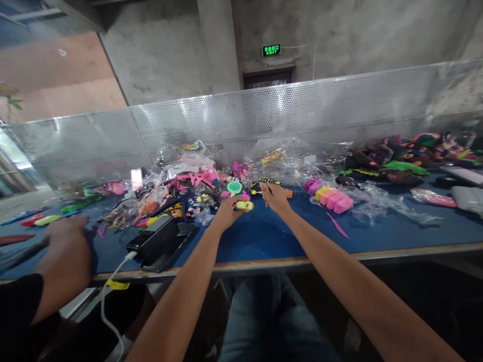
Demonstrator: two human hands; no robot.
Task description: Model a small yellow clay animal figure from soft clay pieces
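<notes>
My left hand (226,210) is stretched out over the blue table (264,236), its fingers curled round a small yellow-green toy piece (244,205). My right hand (274,196) reaches just beyond it, fingers bent down onto a dark spotted toy (264,183) at the edge of a heap of bright toys and clear wrappers (196,186). A round green-and-pink piece (234,187) lies between the two hands.
A co-worker's arm and hand (66,246) rest on the table at the left. Black phones (158,241) with a white cable lie near the front edge. Pink and yellow blocks (332,197) sit in plastic to the right. A perforated metal screen (302,115) closes the back.
</notes>
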